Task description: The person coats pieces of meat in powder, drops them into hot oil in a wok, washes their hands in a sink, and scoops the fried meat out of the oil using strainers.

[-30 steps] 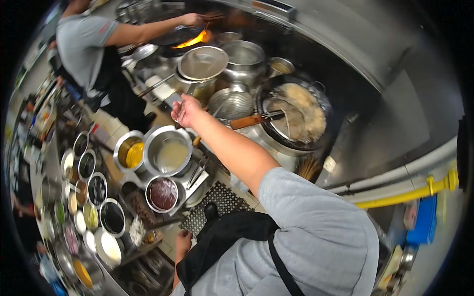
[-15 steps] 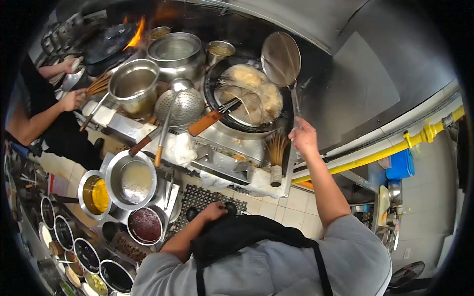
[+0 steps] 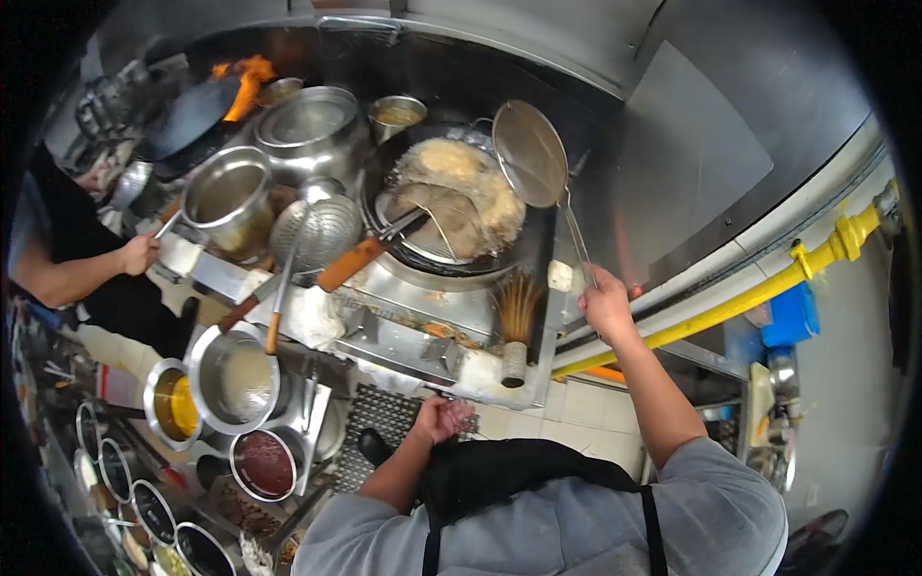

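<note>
My right hand (image 3: 607, 302) is wrapped round the handle of a flat mesh strainer (image 3: 530, 154), which is tilted beside the right rim of a wok. Pale food (image 3: 449, 163) bubbles in the oil of that wok (image 3: 370, 206). A wooden-handled wire skimmer (image 3: 353, 265) rests across the wok's front left rim. Low in front of the stove, near the apron, my left hand (image 3: 446, 419) is held palm up with its fingers apart and nothing in it. A bamboo brush (image 3: 516, 336) stands at the stove's front edge, left of my right hand.
A perforated ladle (image 3: 322, 235) and metal pots (image 3: 228, 197) stand left of the wok. Flames (image 3: 252, 84) rise at a co-worker's wok; the co-worker's hand (image 3: 140, 253) holds a handle. Bowls of liquid and sauce (image 3: 264, 465) are at lower left. A yellow pipe (image 3: 759, 296) runs along the right.
The view has turned right. My right arm has swung from the left to the right side, now holding the strainer. My left hand has turned palm up and opened.
</note>
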Demonstrator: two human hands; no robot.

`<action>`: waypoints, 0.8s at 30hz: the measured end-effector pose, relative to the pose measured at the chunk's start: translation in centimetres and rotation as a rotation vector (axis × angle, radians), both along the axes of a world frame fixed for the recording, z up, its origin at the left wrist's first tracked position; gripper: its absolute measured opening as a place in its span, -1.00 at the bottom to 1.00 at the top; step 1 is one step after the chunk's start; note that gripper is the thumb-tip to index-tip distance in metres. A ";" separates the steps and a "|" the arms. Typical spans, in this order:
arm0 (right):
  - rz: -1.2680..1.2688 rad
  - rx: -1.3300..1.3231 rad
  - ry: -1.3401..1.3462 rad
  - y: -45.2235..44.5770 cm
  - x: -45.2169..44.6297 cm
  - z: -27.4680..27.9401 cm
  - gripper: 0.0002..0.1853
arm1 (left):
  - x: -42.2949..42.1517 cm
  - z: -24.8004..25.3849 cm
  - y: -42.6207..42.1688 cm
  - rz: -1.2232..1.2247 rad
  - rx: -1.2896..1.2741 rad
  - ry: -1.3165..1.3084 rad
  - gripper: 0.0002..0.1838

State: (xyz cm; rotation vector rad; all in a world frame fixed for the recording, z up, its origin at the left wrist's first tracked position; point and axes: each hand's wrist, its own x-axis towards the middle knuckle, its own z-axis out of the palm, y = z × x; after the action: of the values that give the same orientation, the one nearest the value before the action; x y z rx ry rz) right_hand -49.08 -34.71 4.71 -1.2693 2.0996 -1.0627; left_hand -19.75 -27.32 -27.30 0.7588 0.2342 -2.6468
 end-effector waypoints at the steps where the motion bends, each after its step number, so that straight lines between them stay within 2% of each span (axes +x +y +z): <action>1: 0.091 -0.012 0.111 -0.8 -1.6 -2.7 -0.51 | 1.4 0.3 -0.1 0.020 -0.016 -0.032 -0.80; 3: 0.048 0.108 -0.043 -1.8 0.7 -1.5 -0.52 | 4.0 1.0 0.0 -0.385 -0.256 -0.563 -0.74; 4: 0.068 0.095 -0.063 -2.7 0.6 -1.4 -0.52 | 6.0 1.9 -0.1 -0.365 -0.349 -0.568 -0.71; 6: 0.079 0.175 -0.217 -5.1 0.3 -1.1 -0.52 | 9.4 3.8 -0.3 -0.152 -0.381 -0.649 -0.70; 8: 0.130 0.201 -0.227 -7.1 -1.6 -0.3 -0.51 | 11.9 13.0 -0.1 0.049 -0.475 -0.741 -0.66; 9: 0.202 0.040 0.107 -8.6 -3.2 -2.0 -0.53 | 13.2 13.9 -0.2 0.082 -0.499 -0.814 -0.63; 10: 0.263 -0.124 0.439 -8.7 -1.9 -0.3 -0.54 | 14.8 14.5 -0.1 0.112 -0.518 -0.886 -0.61; 11: 0.208 -0.052 0.620 -8.6 -0.6 1.8 -0.57 | 16.5 14.1 -0.4 0.051 -0.500 -1.097 -0.57; 12: 0.214 -0.053 0.619 -9.0 -0.1 2.4 -0.57 | 17.0 13.9 -1.4 -0.134 -0.692 -1.278 -0.50; 14: 0.246 0.016 0.655 -9.5 0.7 3.2 -0.58 | 16.2 13.0 -1.8 -0.070 -1.225 -1.761 -0.40; 15: 0.282 0.094 0.685 -9.2 1.3 4.3 -0.57 | 15.6 13.9 -2.6 -0.067 -1.234 -1.752 -0.40; 17: 0.324 0.180 0.759 -8.3 1.7 5.5 -0.56 | 14.3 15.9 -4.4 0.070 -1.716 -1.941 -0.33; 18: 0.376 0.270 0.826 -7.8 2.0 6.0 -0.55 | 13.9 16.4 -5.2 0.077 -1.704 -1.890 -0.29; 20: 0.352 0.269 0.863 -6.7 1.7 6.9 -0.55 | 12.9 17.9 -6.2 0.208 -1.830 -2.041 -0.37; 21: 0.371 0.257 0.886 -6.0 1.8 8.6 -0.55 | 13.0 18.9 -6.6 0.217 -1.832 -2.018 -0.37; 23: 0.385 0.225 0.921 -3.4 1.2 12.3 -0.57 | 13.2 21.4 -7.2 0.327 -1.762 -1.799 -0.48; 24: 0.375 0.228 0.930 -2.6 2.0 13.2 -0.57 | 13.3 22.8 -7.8 0.432 -1.803 -1.810 -0.58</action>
State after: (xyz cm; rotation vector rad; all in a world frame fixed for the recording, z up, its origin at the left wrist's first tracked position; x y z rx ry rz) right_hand -47.07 -37.32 17.94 -2.1801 2.3126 -0.0207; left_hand -6.46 -35.09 -4.51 1.4076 -1.7164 -0.2486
